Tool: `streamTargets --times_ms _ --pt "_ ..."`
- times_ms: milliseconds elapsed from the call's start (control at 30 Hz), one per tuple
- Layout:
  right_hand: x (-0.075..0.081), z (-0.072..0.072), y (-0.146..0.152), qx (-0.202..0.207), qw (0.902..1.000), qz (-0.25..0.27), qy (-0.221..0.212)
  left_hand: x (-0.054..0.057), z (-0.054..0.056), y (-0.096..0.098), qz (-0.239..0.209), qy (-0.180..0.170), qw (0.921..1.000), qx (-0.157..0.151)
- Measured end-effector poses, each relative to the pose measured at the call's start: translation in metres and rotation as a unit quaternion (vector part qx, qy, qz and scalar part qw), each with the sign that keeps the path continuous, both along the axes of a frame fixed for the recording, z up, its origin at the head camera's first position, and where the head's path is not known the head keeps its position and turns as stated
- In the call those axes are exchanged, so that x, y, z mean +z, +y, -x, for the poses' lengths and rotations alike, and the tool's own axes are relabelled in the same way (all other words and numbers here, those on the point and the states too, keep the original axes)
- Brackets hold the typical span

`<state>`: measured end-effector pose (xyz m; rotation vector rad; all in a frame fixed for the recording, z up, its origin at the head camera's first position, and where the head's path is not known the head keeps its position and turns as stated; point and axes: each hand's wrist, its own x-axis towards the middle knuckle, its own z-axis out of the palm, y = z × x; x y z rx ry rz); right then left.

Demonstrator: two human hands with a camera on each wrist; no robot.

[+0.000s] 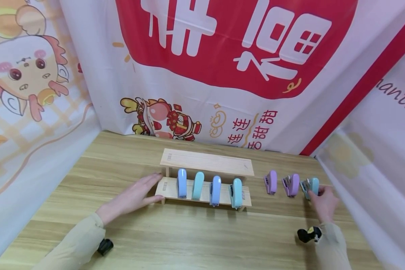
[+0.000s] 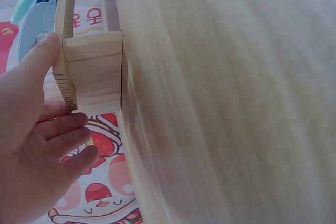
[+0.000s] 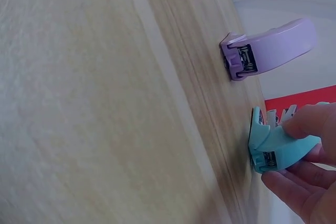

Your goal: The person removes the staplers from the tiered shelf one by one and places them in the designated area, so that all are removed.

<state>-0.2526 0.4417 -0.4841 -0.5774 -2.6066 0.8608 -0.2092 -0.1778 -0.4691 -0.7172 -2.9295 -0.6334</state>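
My left hand (image 1: 134, 197) grips the left end of a two-step wooden rack (image 1: 204, 162), the thumb at the lower board's front edge and the fingers around its end. On that lower board several staplers stand in a row: a blue stapler (image 1: 182, 183), a teal stapler (image 1: 198, 185), another blue stapler (image 1: 215, 190) and another teal stapler (image 1: 236, 192). At the right, my right hand (image 1: 324, 202) holds a teal stapler (image 3: 286, 148) between thumb and fingers, its base at the tabletop. To its left stand a purple stapler (image 1: 291, 185) and a second purple stapler (image 1: 271, 182).
The rack and staplers are on a wood-grain table (image 1: 202, 240). A white and red printed cloth (image 1: 189, 78) hangs behind, with more cloth at the left (image 1: 37, 93) and right (image 1: 374, 157) sides. Black wrist straps show near both sleeves.
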Motion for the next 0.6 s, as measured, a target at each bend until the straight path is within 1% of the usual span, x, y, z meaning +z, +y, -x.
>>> streamTargets --times_ms 300,600 --pt "0.0046 -0.0011 -0.0009 -0.007 0.9997 -0.002 -0.022 -0.0003 -0.0012 -0.0006 0.001 -0.004 1.0 0.002" --pt "0.0025 -0.0004 -0.0012 -0.014 0.9997 -0.004 -0.017 -0.001 0.001 -0.0007 0.001 0.003 1.0 0.0"
